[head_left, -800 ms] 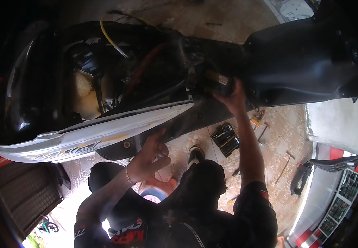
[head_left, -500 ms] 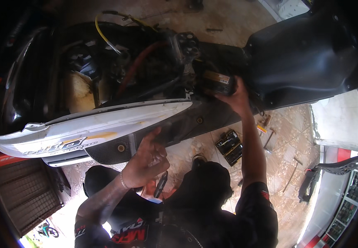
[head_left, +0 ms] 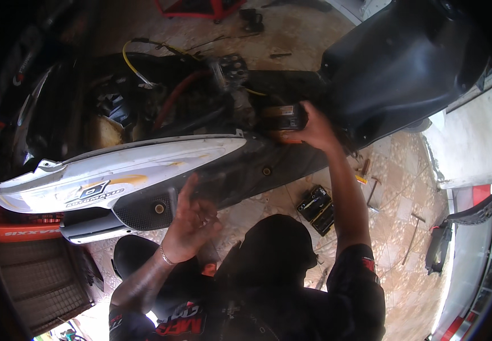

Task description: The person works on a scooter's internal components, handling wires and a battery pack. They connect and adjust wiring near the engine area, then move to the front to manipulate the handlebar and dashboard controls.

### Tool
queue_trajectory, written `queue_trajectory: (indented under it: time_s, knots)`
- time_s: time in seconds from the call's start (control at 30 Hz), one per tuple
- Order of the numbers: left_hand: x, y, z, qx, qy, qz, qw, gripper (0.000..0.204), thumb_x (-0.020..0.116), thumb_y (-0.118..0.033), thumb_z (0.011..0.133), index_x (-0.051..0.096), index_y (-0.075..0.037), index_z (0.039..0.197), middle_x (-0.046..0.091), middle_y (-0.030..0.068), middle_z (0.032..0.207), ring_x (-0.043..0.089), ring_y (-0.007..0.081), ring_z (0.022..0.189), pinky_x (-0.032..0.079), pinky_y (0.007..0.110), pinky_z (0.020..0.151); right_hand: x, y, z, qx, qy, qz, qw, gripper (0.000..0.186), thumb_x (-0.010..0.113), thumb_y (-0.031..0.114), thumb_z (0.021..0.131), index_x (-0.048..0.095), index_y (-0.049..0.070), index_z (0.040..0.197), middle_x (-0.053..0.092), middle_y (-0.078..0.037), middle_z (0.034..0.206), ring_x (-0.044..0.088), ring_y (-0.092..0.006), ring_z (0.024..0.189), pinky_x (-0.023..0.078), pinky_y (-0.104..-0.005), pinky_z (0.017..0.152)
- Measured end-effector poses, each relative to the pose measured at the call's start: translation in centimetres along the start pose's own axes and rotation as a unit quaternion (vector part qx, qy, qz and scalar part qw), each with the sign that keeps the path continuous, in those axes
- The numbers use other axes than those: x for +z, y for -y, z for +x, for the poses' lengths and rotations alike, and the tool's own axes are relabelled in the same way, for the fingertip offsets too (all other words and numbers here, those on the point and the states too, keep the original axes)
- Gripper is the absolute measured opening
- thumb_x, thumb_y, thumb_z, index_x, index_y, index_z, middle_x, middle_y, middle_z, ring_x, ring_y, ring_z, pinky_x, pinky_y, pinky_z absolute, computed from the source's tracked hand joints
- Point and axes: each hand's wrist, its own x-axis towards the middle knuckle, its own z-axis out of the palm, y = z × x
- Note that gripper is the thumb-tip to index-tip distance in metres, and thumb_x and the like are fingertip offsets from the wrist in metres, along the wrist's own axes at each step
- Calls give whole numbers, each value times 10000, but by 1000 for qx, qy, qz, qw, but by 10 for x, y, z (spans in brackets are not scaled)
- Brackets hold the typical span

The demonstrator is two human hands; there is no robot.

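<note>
My right hand (head_left: 317, 131) grips the right end of a boxy black battery (head_left: 283, 120) with an orange lower edge. The battery is at the footboard of a partly stripped scooter, and my fingers partly hide it. My left hand (head_left: 192, 221) is raised in front of the scooter's near side, empty, with the index finger stretched out and the others loosely bent. Behind it runs the white side panel (head_left: 138, 170) with yellow marks. The scooter's inner bay (head_left: 109, 133) lies uncovered, with a yellow cable (head_left: 131, 62) looping above it.
A large black plastic panel (head_left: 393, 74) rises at the right. On the tiled floor are an open tool case (head_left: 317, 210), a hammer (head_left: 373, 190) and a long thin rod (head_left: 410, 244). A brown slatted crate (head_left: 41, 278) stands at lower left, and a red stand (head_left: 200, 8) is at the top.
The view has shifted, bringing the red stand into sight. The battery shows more of its orange lower edge, still in my right hand. A dark tool seen below my left hand no longer shows.
</note>
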Motion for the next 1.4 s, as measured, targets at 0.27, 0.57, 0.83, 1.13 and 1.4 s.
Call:
queue_trajectory:
  time_s: [0.27, 0.57, 0.83, 1.13, 1.4]
  knots:
    - [4, 8, 7, 30, -16, 29, 999, 1042, 671, 37, 859, -12, -194, 1611, 534, 87, 1033, 566, 145, 920, 511, 306, 850, 10, 1, -5, 22, -19, 51, 998, 993, 954, 257, 618, 419, -38, 1401, 639, -186, 1215, 625, -232, 1124, 486, -341, 973]
    - [8, 10, 10, 29, -35, 37, 998, 1029, 696, -9, 865, 7, -179, 1609, 524, 93, 1029, 563, 149, 916, 513, 316, 863, 23, -14, 13, -15, 16, 197, 980, 1021, 934, 120, 636, 344, -36, 1454, 603, -177, 1287, 600, -241, 1181, 501, -360, 986]
    - [10, 10, 13, 15, -45, 49, 998, 1034, 691, 6, 854, 7, -182, 1606, 522, 101, 1053, 574, 161, 922, 517, 325, 865, 58, -11, -14, -6, -154, 76, 985, 1005, 948, 206, 605, 375, -48, 1390, 520, -235, 1289, 551, -366, 1205, 460, -423, 1021]
    - [12, 10, 16, 13, -43, 53, 998, 1037, 669, 78, 844, 12, -184, 1601, 516, 81, 1078, 552, 145, 961, 490, 309, 875, 53, 14, -27, -12, -184, -56, 981, 973, 919, 209, 593, 389, 5, 1382, 488, -234, 1280, 497, -409, 1214, 420, -470, 1027]
    - [16, 11, 21, 19, -33, 66, 997, 1040, 668, 97, 839, 1, -182, 1587, 511, 74, 1083, 549, 130, 957, 486, 297, 860, 60, -7, -19, -31, -184, 29, 982, 984, 943, 250, 577, 402, 2, 1361, 494, -230, 1264, 510, -410, 1204, 442, -460, 1016]
